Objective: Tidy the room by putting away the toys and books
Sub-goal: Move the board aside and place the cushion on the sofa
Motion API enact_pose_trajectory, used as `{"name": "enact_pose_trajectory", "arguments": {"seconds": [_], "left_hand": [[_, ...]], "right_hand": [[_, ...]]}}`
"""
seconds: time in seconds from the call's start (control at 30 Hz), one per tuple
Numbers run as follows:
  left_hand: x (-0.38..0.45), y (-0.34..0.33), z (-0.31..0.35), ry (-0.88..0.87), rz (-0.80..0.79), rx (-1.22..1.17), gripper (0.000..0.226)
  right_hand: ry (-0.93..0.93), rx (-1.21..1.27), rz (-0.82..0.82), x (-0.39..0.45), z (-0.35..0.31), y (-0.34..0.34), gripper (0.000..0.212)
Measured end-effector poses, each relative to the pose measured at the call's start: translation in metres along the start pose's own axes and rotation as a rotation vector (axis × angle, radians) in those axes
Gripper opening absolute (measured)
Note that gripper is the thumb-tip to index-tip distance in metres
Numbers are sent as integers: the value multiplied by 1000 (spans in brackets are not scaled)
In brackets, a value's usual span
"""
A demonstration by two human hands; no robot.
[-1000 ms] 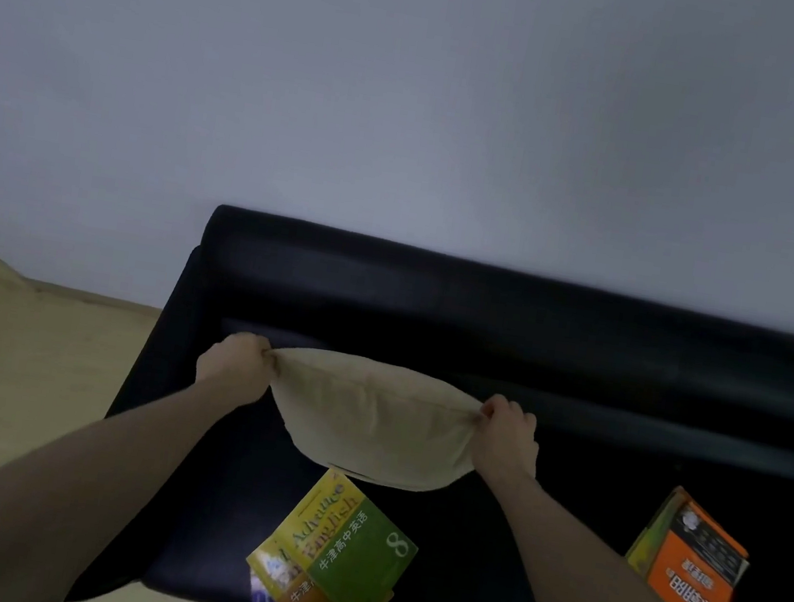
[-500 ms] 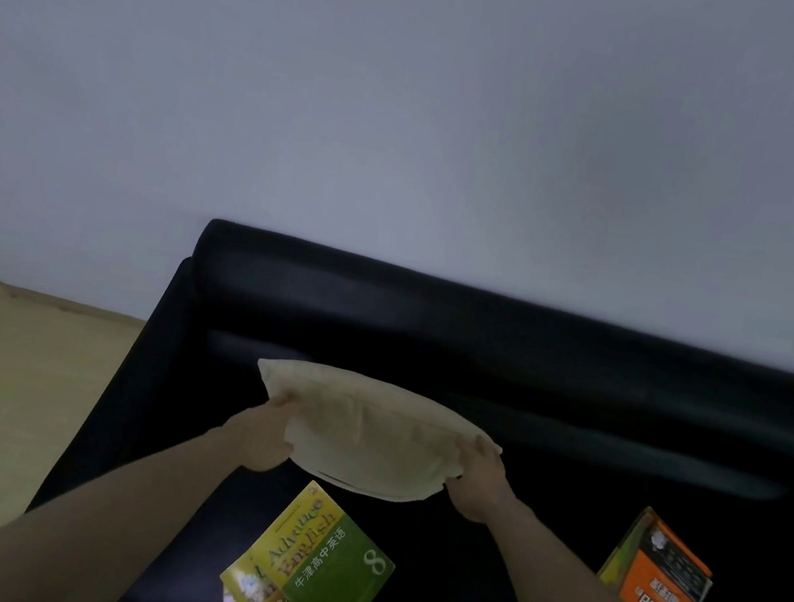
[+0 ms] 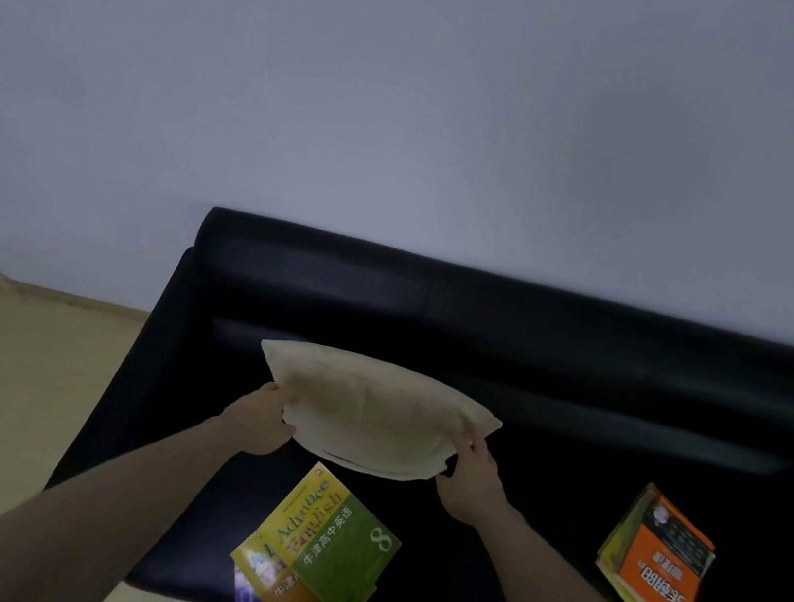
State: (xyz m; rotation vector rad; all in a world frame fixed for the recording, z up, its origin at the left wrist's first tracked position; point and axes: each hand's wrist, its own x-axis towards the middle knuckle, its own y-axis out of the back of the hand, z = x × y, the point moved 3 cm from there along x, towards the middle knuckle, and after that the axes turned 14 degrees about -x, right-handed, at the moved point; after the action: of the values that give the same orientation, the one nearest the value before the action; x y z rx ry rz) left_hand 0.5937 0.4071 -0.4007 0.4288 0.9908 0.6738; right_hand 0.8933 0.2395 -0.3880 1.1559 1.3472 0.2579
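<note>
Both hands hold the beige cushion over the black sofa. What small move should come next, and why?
Probably set the cushion down against the sofa backrest and let go: left hand and right hand both grip it, so neither can collect the green book or orange book.

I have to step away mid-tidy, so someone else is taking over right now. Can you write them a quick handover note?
Left hand grips the left end of the beige cushion; right hand grips its right end. The cushion is held over the black sofa, near the backrest.
Books not yet put away: a stack topped by the green and yellow English book at the seat's front edge, and a stack topped by the orange book on the seat to the right.
Done: nothing visibly stowed. Left: set the cushion down, collect both stacks. No toys in view.
</note>
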Motion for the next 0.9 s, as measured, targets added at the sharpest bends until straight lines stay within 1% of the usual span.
{"name": "enact_pose_trajectory", "arguments": {"seconds": [0.07, 0.13, 0.27, 0.33, 0.5, 0.57, 0.6, 0.7, 0.83, 0.9], "left_hand": [[-10, -8, 5, -16, -3, -16, 66], [-29, -21, 11, -58, 9, -54, 58], [-74, -49, 8, -107, 106, -165, 40], [-104, -65, 0, -99, 118, -203, 37], [-174, -105, -26, -15, 144, -225, 37], [-213, -126, -28, -4, 188, -235, 33], [-215, -122, -33, 13, 215, -251, 31], [-268, -157, -35, 1, 283, -220, 29], [-338, -208, -32, -22, 297, -190, 22], [-374, -228, -31, -36, 316, -182, 22]], "right_hand": [[15, -14, -9, -12, -2, -5, 82], [17, -10, -15, -30, -4, -12, 81], [27, 1, -42, -68, -6, -31, 80], [50, -6, -58, -90, -5, -41, 82], [134, -3, -63, -141, 6, -66, 81], [184, 4, -47, -179, 20, -76, 81], [193, 16, -37, -177, 21, -77, 81], [240, 11, -27, -230, 46, -96, 80], [261, -19, -60, -299, 78, -136, 79], [275, -51, -82, -328, 88, -152, 79]]}}
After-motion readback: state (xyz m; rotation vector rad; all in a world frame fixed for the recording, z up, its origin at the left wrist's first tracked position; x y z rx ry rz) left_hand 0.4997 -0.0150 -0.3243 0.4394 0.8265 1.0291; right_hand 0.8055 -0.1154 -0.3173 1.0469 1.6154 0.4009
